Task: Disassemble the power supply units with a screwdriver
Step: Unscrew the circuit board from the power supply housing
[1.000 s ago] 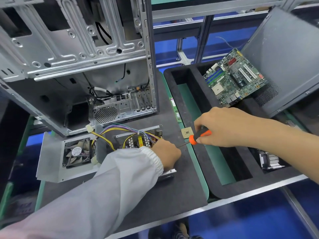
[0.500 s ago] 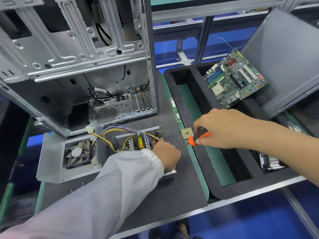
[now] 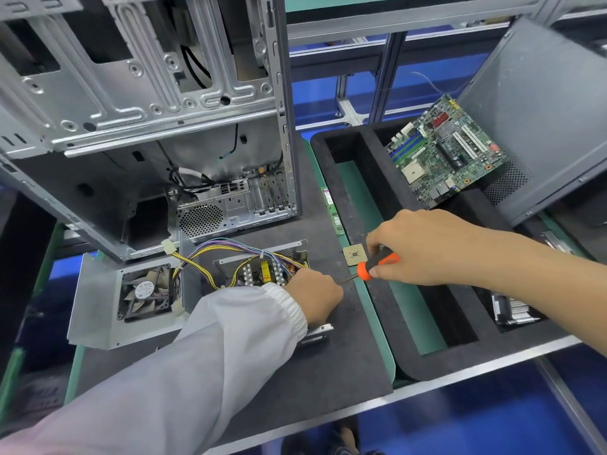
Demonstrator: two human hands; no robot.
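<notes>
At frame centre the right hand curls its grip round an orange-and-black screwdriver, shaft pointing left to the left hand, whose curled fingers hold the opened power supply unit on the dark counter. Computer case upper left; motherboard in the black foam tray, upper right.

opened power supply unit, orange-handled screwdriver
</notes>
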